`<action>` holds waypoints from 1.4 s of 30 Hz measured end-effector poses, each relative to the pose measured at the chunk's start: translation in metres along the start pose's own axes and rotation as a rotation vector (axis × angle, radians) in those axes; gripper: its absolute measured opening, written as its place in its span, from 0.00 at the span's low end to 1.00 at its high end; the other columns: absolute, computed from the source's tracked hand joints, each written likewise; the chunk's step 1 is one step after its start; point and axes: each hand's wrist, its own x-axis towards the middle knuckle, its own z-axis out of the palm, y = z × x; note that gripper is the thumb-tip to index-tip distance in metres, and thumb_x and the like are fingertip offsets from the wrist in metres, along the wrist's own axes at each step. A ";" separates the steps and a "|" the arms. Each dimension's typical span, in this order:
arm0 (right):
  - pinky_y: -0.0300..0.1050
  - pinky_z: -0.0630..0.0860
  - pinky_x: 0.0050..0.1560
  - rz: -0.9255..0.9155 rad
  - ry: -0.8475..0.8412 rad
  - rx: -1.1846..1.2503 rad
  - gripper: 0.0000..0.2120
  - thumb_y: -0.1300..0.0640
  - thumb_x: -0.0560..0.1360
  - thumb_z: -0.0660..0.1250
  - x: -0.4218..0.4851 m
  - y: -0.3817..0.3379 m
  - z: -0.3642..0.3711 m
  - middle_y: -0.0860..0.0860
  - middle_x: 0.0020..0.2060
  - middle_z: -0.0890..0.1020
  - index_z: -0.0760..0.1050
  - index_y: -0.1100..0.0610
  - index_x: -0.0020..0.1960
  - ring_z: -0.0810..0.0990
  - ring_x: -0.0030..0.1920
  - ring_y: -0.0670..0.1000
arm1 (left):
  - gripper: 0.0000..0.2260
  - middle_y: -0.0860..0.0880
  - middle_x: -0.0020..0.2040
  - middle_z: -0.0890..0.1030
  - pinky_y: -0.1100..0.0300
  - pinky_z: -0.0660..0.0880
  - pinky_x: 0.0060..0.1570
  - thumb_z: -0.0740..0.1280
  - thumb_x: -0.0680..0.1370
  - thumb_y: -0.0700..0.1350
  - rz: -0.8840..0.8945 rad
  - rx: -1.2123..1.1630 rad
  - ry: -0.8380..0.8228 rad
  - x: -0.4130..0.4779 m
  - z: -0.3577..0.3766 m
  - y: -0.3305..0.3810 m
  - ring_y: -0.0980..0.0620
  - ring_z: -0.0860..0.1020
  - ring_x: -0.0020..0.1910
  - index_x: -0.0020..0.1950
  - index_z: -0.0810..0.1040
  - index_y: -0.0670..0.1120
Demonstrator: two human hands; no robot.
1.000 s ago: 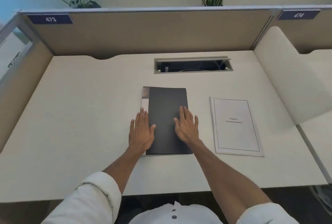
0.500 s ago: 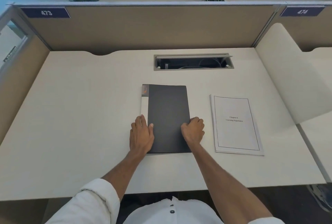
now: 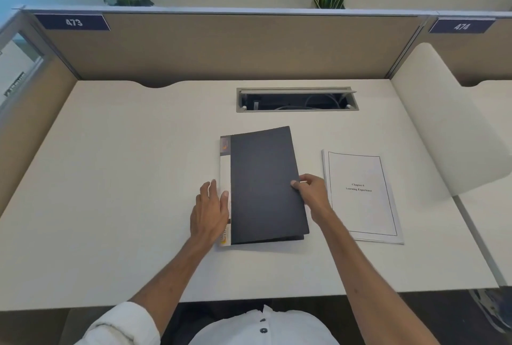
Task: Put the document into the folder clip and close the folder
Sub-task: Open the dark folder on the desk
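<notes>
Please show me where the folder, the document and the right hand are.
folder [image 3: 263, 184]: head view, middle of dark cover.
document [image 3: 363, 195]: head view, middle of front page.
right hand [image 3: 313, 192]: head view, back of hand.

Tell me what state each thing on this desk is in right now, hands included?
Folder: flat on the desk, front cover lifted slightly at its right edge.
Document: lying flat beside the folder, not yet inside.
Left hand: open, pressing flat on the folder's spine side.
Right hand: pinching the cover's right edge.
Cable hatch: lid open, cables visible inside.
</notes>
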 end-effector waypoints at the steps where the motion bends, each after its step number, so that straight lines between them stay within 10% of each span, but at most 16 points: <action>1: 0.51 0.80 0.51 -0.014 -0.022 0.018 0.05 0.58 0.82 0.72 -0.004 -0.005 -0.002 0.62 0.53 0.89 0.83 0.59 0.49 0.87 0.51 0.59 | 0.26 0.45 0.86 0.65 0.39 0.79 0.71 0.55 0.91 0.55 -0.003 -0.015 0.015 0.001 -0.004 0.003 0.37 0.73 0.79 0.87 0.63 0.45; 12: 0.42 0.75 0.32 -0.300 -0.319 0.146 0.22 0.46 0.88 0.64 -0.070 -0.080 0.035 0.55 0.37 0.85 0.88 0.62 0.52 0.81 0.33 0.51 | 0.30 0.56 0.68 0.86 0.47 0.83 0.64 0.56 0.82 0.75 0.087 -0.379 0.304 0.014 -0.098 0.083 0.49 0.86 0.64 0.71 0.81 0.57; 21: 0.32 0.79 0.38 -0.470 -0.573 -0.018 0.16 0.56 0.85 0.70 -0.092 -0.086 0.093 0.58 0.51 0.89 0.83 0.54 0.72 0.87 0.41 0.50 | 0.20 0.51 0.65 0.89 0.44 0.83 0.66 0.69 0.84 0.60 0.100 -0.282 0.277 0.018 -0.156 0.054 0.44 0.88 0.62 0.73 0.82 0.53; 32: 0.56 0.65 0.85 -0.832 -0.472 -0.723 0.34 0.43 0.86 0.64 -0.077 -0.034 0.178 0.50 0.87 0.63 0.59 0.50 0.89 0.65 0.86 0.54 | 0.21 0.38 0.65 0.84 0.40 0.83 0.60 0.64 0.86 0.37 -0.051 0.135 0.209 0.028 -0.180 -0.023 0.31 0.84 0.61 0.79 0.72 0.44; 36: 0.61 0.50 0.90 -0.895 -0.539 -0.916 0.35 0.45 0.89 0.58 -0.072 -0.010 0.197 0.48 0.90 0.48 0.46 0.51 0.91 0.51 0.90 0.52 | 0.39 0.37 0.76 0.71 0.42 0.79 0.61 0.68 0.82 0.36 -0.088 0.249 0.149 0.032 -0.167 -0.047 0.34 0.75 0.70 0.89 0.51 0.39; 42: 0.58 0.48 0.90 -0.963 -0.537 -1.069 0.35 0.47 0.90 0.53 -0.070 0.014 0.208 0.47 0.90 0.40 0.39 0.51 0.91 0.44 0.91 0.50 | 0.35 0.36 0.87 0.58 0.37 0.74 0.72 0.64 0.87 0.47 -0.155 0.250 0.144 0.027 -0.129 -0.078 0.33 0.67 0.81 0.90 0.51 0.39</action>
